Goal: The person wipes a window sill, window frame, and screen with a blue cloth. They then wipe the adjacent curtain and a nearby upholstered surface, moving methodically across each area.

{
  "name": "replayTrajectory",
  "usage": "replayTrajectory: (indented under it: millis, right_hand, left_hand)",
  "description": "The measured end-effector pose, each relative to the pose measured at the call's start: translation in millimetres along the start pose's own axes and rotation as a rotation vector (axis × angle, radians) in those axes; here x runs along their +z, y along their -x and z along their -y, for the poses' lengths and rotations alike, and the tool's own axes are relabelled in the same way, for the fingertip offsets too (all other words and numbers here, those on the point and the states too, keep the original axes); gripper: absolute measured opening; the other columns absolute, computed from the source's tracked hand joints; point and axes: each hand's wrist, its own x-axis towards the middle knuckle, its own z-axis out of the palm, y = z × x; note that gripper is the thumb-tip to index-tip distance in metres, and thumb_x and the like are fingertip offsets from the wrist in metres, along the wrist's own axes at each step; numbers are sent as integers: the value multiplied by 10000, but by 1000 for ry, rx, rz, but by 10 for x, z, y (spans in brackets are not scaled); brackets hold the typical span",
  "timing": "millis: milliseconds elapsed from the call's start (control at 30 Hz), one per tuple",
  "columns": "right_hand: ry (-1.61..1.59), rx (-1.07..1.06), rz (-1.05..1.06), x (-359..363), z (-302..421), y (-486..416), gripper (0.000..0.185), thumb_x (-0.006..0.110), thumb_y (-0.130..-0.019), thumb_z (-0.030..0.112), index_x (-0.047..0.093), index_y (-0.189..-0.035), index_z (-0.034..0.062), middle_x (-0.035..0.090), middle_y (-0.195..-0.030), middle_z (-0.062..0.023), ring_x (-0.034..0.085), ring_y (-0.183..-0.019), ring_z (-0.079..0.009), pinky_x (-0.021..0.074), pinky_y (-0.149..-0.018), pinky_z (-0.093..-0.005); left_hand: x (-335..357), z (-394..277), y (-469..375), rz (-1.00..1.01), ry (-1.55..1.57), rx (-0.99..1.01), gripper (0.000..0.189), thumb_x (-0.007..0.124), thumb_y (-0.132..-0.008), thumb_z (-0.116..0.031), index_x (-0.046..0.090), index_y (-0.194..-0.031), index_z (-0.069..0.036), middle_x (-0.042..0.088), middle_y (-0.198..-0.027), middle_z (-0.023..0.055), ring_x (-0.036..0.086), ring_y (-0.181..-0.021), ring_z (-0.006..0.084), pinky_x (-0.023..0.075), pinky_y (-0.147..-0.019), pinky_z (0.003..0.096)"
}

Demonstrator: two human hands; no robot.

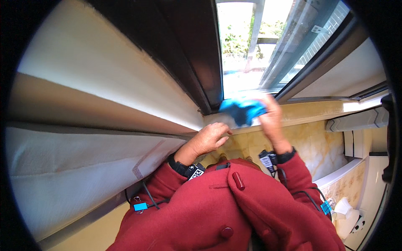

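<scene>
A blue cloth point(243, 108) is gripped in my right hand point(271, 116) at the bottom of the window. Both are blurred. The cloth covers part of the lower window frame point(215, 108) and the sill point(216, 118). My left hand point(212, 138) hovers just below and left of the cloth, apart from it. Its fingers are loosely bent with the thumb apart, and it appears to hold nothing. Above the cloth is the window's glass pane point(241, 73), with greenery and bars beyond.
At left, a pale curtain point(78, 160) hangs beside the wall. A sliding panel point(339, 75) stands on the right. Below it is a marbled tile floor point(314, 144). A white lampshade point(343, 207) is at the lower right. Cables with blue clips point(140, 206) run along my sleeves.
</scene>
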Motion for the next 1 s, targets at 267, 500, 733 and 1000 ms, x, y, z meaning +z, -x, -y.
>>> replayTrajectory:
  millis: [267, 500, 733, 1000]
  right_hand:
    - [202, 169, 492, 286, 290, -190, 449, 586, -701, -104, 735, -1074, 98, 692, -1050, -141, 658, -1036, -280, 500, -944, -359]
    - [-38, -277, -458, 172, 898, -467, 369, 665, -875, -43, 629, -1230, 51, 634, -1234, -101, 627, -1100, -265, 517, -960, -414]
    - [444, -128, 316, 487, 114, -114, 390, 672, -732, -48, 736, -1067, 142, 699, -1006, -83, 679, -963, -274, 538, -837, -362]
    - [322, -396, 156, 561, 322, -308, 477, 656, -714, -62, 730, -1121, 175, 667, -1197, -93, 644, -1077, -310, 506, -944, -378]
  left_hand:
    - [158, 137, 21, 83, 33, 41, 220, 638, -913, -141, 627, -1115, -52, 651, -1055, 169, 629, -1009, 370, 513, -873, 452]
    - [231, 144, 45, 86, 26, 90, 207, 642, -899, -130, 614, -1086, -46, 656, -1037, 162, 626, -1018, 358, 504, -901, 432]
    - [386, 282, 185, 105, 70, 9, 256, 637, -902, -167, 608, -1123, -41, 657, -1061, 184, 630, -1030, 389, 505, -894, 459]
    - [295, 240, 229, 42, 72, 12, 218, 645, -877, -148, 623, -1078, -67, 647, -1027, 177, 618, -1027, 383, 502, -882, 468]
